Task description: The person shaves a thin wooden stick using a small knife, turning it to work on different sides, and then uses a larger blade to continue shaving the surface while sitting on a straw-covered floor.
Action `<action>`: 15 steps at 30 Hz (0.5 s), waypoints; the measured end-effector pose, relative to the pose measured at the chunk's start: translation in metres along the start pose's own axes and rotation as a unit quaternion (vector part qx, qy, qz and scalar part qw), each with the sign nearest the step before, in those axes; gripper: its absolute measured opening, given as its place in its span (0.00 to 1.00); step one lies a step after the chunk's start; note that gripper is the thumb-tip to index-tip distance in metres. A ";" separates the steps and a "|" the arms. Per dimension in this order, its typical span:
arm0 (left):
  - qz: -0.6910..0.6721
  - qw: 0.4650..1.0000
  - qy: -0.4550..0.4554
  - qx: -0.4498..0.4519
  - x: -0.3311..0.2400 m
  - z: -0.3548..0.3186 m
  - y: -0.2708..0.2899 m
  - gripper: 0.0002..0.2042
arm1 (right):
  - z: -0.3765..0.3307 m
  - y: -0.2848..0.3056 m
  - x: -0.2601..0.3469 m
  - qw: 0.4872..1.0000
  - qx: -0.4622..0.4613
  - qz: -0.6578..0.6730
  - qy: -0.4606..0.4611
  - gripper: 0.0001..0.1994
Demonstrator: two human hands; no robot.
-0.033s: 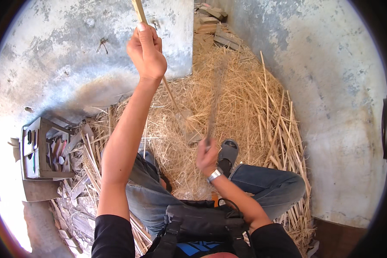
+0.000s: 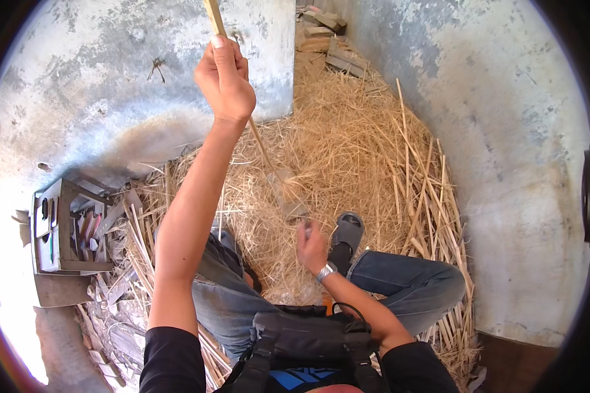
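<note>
Gripping cane strip: left hand fingers closed | right hand fingers clenched, contents unclear | straw; crate

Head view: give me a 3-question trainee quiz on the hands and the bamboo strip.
1. True or false: the left hand grips the bamboo strip raised high.
2. What is the right hand holding? A) a blurred tool at the strip's low end B) a cup C) nothing, it rests on the knee
3. What covers the floor ahead of the sandal?

Key: 1 true; 2 A; 3 a heap of straw-like shavings.
</note>
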State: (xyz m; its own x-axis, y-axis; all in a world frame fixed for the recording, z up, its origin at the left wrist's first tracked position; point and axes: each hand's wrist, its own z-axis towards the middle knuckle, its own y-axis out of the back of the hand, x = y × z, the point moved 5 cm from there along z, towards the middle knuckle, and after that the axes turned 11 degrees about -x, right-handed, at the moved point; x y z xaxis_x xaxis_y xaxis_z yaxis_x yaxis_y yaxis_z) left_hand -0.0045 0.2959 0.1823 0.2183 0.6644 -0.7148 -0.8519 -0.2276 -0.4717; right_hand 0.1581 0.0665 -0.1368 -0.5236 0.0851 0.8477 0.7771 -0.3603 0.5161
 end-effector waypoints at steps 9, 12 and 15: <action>0.005 1.000 0.016 -0.009 0.005 0.004 0.010 0.24 | 0.022 -0.008 0.006 0.886 0.154 0.256 -0.355 0.22; 0.022 1.000 0.006 -0.002 0.003 0.003 0.011 0.27 | 0.052 0.036 0.084 0.952 0.053 0.254 -0.165 0.19; 0.012 1.000 0.012 -0.002 0.004 0.004 0.013 0.26 | 0.040 0.036 0.087 0.975 -0.038 0.219 -0.017 0.17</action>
State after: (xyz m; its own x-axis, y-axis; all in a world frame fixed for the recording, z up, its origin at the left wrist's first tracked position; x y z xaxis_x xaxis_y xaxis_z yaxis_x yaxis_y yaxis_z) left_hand -0.0168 0.2987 0.1758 0.2092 0.6413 -0.7382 -0.8551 -0.2462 -0.4563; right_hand 0.1542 0.0978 -0.0401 -0.1338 -0.0616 0.9891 0.8947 -0.4367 0.0939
